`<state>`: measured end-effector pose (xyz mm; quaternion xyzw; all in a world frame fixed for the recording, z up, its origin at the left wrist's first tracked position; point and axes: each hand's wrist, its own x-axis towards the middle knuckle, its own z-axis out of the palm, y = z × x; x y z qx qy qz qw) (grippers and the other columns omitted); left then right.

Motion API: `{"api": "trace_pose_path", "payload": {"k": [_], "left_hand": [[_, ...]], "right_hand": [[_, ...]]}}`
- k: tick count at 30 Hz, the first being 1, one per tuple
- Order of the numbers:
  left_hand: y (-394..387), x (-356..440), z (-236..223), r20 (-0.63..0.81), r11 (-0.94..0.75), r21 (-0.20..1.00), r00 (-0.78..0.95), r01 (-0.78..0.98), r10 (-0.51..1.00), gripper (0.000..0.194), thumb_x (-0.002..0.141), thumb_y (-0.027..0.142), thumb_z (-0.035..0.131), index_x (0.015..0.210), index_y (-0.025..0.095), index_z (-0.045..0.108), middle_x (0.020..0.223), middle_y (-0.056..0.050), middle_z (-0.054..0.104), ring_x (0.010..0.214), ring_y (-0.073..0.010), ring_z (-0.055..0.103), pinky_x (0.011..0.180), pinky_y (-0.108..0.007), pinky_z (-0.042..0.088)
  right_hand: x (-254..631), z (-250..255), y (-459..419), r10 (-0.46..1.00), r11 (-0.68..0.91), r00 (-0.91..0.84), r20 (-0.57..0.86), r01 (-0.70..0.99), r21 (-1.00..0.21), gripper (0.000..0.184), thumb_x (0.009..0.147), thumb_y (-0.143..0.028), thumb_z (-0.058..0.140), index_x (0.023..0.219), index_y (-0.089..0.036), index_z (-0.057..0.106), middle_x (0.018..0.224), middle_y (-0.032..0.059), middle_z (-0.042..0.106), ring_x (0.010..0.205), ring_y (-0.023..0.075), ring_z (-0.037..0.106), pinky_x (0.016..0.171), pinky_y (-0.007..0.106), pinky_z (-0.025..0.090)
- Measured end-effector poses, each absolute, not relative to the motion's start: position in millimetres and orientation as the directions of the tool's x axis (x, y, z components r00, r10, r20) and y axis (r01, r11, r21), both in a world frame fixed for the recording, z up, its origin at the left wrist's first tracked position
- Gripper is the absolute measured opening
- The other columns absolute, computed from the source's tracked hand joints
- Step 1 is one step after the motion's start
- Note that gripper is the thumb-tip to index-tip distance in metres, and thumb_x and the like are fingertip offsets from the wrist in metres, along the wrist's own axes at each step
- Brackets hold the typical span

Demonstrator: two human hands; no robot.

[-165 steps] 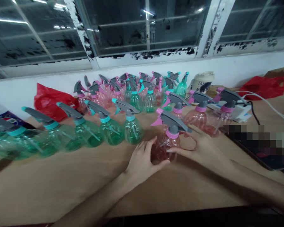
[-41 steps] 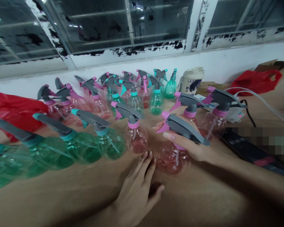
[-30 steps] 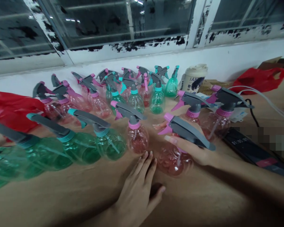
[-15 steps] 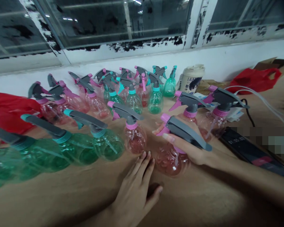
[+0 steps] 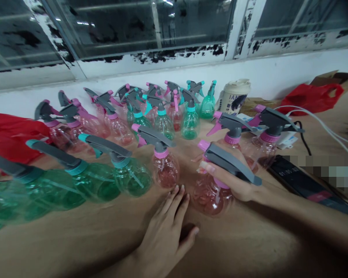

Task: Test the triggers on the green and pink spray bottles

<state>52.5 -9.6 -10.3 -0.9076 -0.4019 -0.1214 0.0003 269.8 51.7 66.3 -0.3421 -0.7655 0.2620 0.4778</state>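
Observation:
My right hand (image 5: 234, 179) is closed around the neck and trigger of a pink spray bottle (image 5: 210, 199), which stands on the table. Its grey and pink spray head points to the left. Flat on the wood lies my left hand (image 5: 169, 227), fingers stretched out and holding nothing. Its fingertips come close to the base of another pink spray bottle (image 5: 165, 170). To the left of that one stands a green spray bottle (image 5: 133, 179) with a teal collar. Two more pink bottles, one of them this spray bottle (image 5: 262, 150), stand behind my right hand.
More green bottles (image 5: 95, 185) line the left front. Several pink and green bottles (image 5: 190, 125) crowd along the wall. A red plastic bag (image 5: 14, 135) lies left, another red bag (image 5: 313, 98) right. A paper cup (image 5: 234, 94), white cables (image 5: 321, 117) and a phone (image 5: 301, 181) are on the right.
The fingers of my right hand have drawn in on the trigger, which now sits closer to the bottle's neck. My left hand and the other bottles look unmoved.

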Motion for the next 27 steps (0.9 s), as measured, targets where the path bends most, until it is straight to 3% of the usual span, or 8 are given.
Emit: {"api": "trace_pose_path", "payload": {"k": [7,12,17,22,27], "left_hand": [[-8.0,53.0,-10.2,0.219,-0.688,0.079,0.660,0.722,0.718,0.062,0.090,0.042,0.051,0.140,0.008,0.034,0.148,-0.016,0.032,0.135,-0.0300,0.029,0.104,-0.046,0.037],[-9.0,52.2,-9.8,0.222,-0.681,0.077,0.653,0.728,0.724,0.061,0.091,0.043,0.050,0.140,0.011,0.034,0.148,-0.014,0.032,0.135,-0.0290,0.030,0.105,-0.045,0.037],[-8.7,52.3,-11.1,0.217,-0.681,0.064,0.656,0.730,0.723,0.060,0.090,0.043,0.050,0.139,0.011,0.035,0.148,-0.015,0.032,0.135,-0.0290,0.031,0.104,-0.044,0.038],[-8.2,52.1,-10.8,0.216,-0.686,0.069,0.660,0.724,0.719,0.060,0.091,0.043,0.050,0.139,0.010,0.036,0.148,-0.014,0.032,0.135,-0.0286,0.030,0.104,-0.044,0.038],[-8.6,52.0,-9.8,0.210,-0.687,0.086,0.660,0.722,0.721,0.059,0.091,0.042,0.050,0.139,0.011,0.035,0.148,-0.014,0.033,0.136,-0.0290,0.029,0.104,-0.045,0.038]], "right_hand": [[268.5,71.5,47.7,0.773,0.626,-0.318,0.548,0.244,-0.741,0.017,0.085,-0.039,0.057,0.086,-0.023,0.060,0.078,0.0013,0.062,0.071,0.0167,0.063,0.068,0.032,0.050],[266.4,71.4,44.9,0.781,0.613,-0.294,0.551,0.192,-0.766,0.014,0.084,-0.034,0.059,0.095,-0.026,0.062,0.089,0.0026,0.068,0.080,0.0195,0.066,0.074,0.034,0.052],[265.0,68.5,46.4,0.776,0.617,-0.283,0.564,0.154,-0.772,0.025,0.083,-0.031,0.062,0.108,-0.027,0.060,0.101,0.0033,0.067,0.095,0.0204,0.064,0.086,0.036,0.050],[263.9,67.6,46.9,0.765,0.636,-0.286,0.577,0.192,-0.748,0.015,0.084,-0.029,0.061,0.098,-0.025,0.063,0.105,0.0029,0.069,0.098,0.0197,0.064,0.088,0.035,0.049],[262.7,67.2,46.4,0.761,0.646,-0.242,0.602,0.195,-0.738,0.007,0.084,-0.028,0.061,0.089,-0.024,0.063,0.096,0.0024,0.070,0.092,0.0191,0.065,0.084,0.036,0.050]]}}
